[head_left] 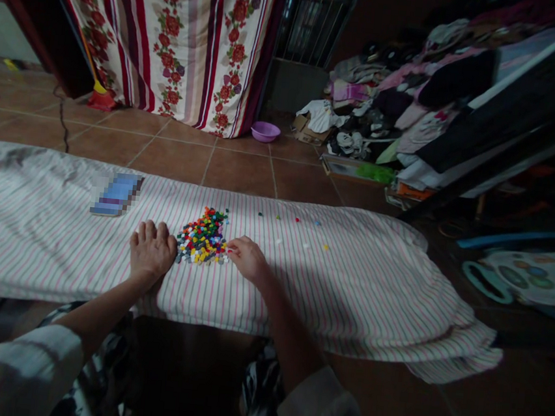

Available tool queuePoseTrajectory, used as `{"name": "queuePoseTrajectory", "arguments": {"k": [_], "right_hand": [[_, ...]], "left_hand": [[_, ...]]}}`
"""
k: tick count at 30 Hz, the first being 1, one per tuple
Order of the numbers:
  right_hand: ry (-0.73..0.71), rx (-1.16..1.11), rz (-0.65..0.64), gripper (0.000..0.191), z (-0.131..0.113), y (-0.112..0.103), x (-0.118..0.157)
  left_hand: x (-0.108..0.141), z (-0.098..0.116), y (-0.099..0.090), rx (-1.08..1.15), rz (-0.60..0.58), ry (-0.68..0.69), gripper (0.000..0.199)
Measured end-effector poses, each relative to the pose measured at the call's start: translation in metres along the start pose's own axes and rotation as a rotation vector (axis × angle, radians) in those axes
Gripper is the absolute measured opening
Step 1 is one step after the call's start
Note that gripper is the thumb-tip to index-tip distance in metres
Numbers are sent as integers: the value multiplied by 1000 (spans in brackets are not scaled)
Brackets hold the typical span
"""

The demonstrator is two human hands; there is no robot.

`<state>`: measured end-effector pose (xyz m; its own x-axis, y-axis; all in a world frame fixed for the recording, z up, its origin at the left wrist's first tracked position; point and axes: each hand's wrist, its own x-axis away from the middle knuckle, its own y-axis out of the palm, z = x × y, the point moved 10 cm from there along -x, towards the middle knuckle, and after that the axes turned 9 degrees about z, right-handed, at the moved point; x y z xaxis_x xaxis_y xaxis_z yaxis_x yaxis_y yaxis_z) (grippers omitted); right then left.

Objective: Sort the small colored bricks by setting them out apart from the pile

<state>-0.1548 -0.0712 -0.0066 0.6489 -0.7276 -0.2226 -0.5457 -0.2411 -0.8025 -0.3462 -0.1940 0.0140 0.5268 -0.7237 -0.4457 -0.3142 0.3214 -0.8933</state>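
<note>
A heap of small, many-coloured pieces (203, 237), like tiny toy bricks, lies on the striped cloth (357, 294). Flat on the cloth at the heap's left edge rests my left hand (152, 248), fingers stretched out and holding nothing. My right hand (248, 256) is at the heap's right edge with thumb and fingers pinched together. A speck of red shows by its fingertips, but whether it is gripped is too small to tell. To the right, several single pieces lie apart in two loose rows, among them a red piece (297, 220), a blue piece (318, 223) and a yellow piece (326, 247).
A blurred-out blue rectangular item (118, 194) lies on the cloth beyond my left hand. Past the cloth are a tiled floor, a purple basin (265, 131), a flowered curtain (190, 42) and a red broom head (101, 98). Piled clothes (381, 94) stand at the right.
</note>
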Motion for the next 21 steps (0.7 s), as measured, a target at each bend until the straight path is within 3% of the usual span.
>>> {"name": "queuePoseTrajectory", "arguments": {"k": [8,21], "right_hand": [[54,65,1,11,-8,0,1],[11,-66,11,27,-25,6,-3]], "left_hand": [[-1,2,-3,-15,-13,15,43],[0,3,-2,-61,10,38,42]]}}
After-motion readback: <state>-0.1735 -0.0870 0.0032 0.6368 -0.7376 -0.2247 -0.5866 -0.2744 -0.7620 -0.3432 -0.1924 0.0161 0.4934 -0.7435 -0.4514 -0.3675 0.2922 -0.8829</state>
